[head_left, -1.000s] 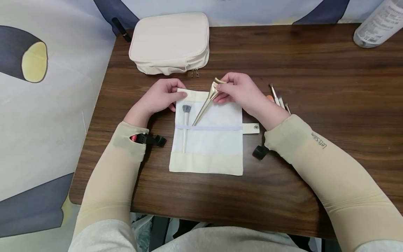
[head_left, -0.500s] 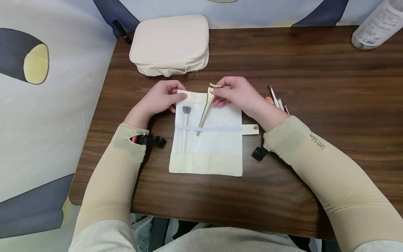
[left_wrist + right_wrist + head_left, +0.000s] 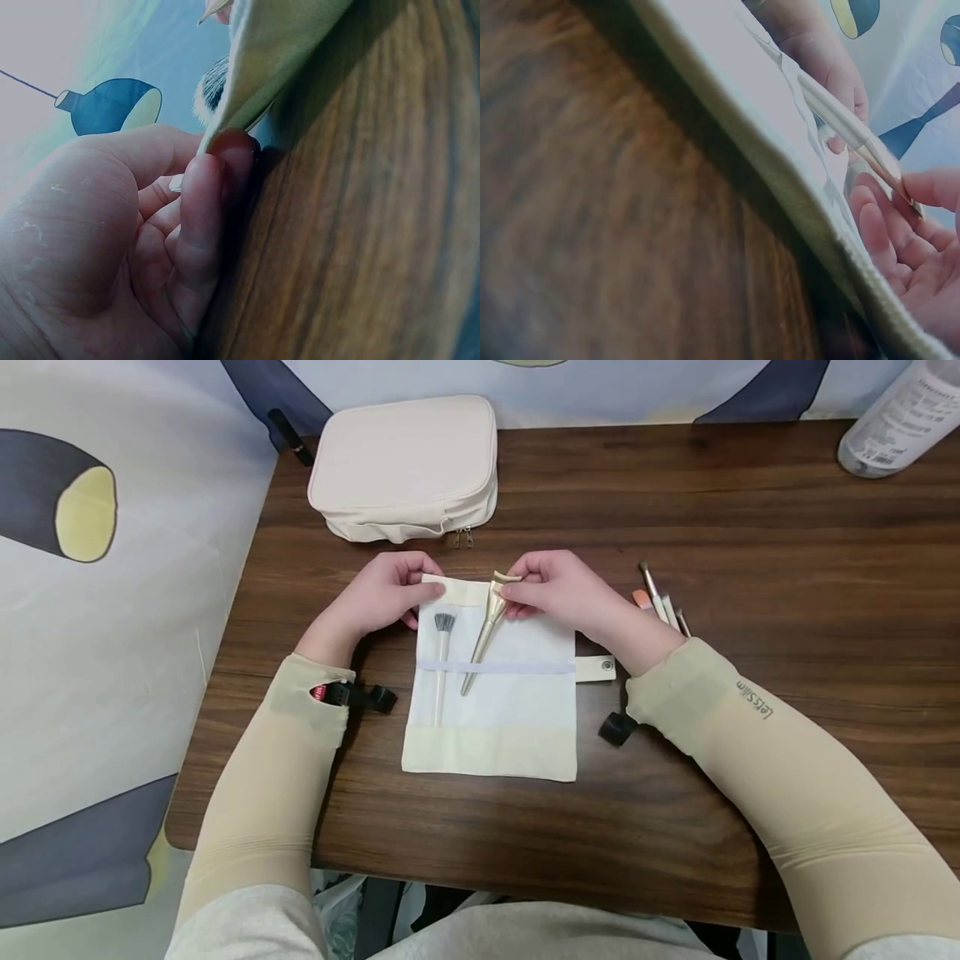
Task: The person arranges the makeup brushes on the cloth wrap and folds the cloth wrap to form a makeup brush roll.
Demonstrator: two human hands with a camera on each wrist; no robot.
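A white fabric brush roll [image 3: 510, 747] with cream ends lies unfolded on the table, a thin elastic band [image 3: 525, 668] across its middle. My left hand [image 3: 392, 589] pinches its upper left corner between thumb and fingers; the left wrist view shows the fabric edge [image 3: 266, 71] lifted. A makeup brush [image 3: 441, 652] with grey bristles sits upright under the band. In my right hand [image 3: 558, 587] I pinch a gold tapered tool [image 3: 483, 631] near its crescent-shaped head. Its handle slants down across the band, with the narrow tip showing just below it.
A cream zip case [image 3: 405, 464] stands at the back, with a black tube [image 3: 291, 437] beside it. Several brushes [image 3: 660, 602] and an orange item [image 3: 642, 599] lie right of the roll. A clear bottle [image 3: 896, 422] stands at the far right; a snap strap [image 3: 596, 668] sticks out.
My right hand has moved left and slightly toward me with the gold tool. The tool's tip has gone from just above the band to below it. The left hand has stayed on the corner.
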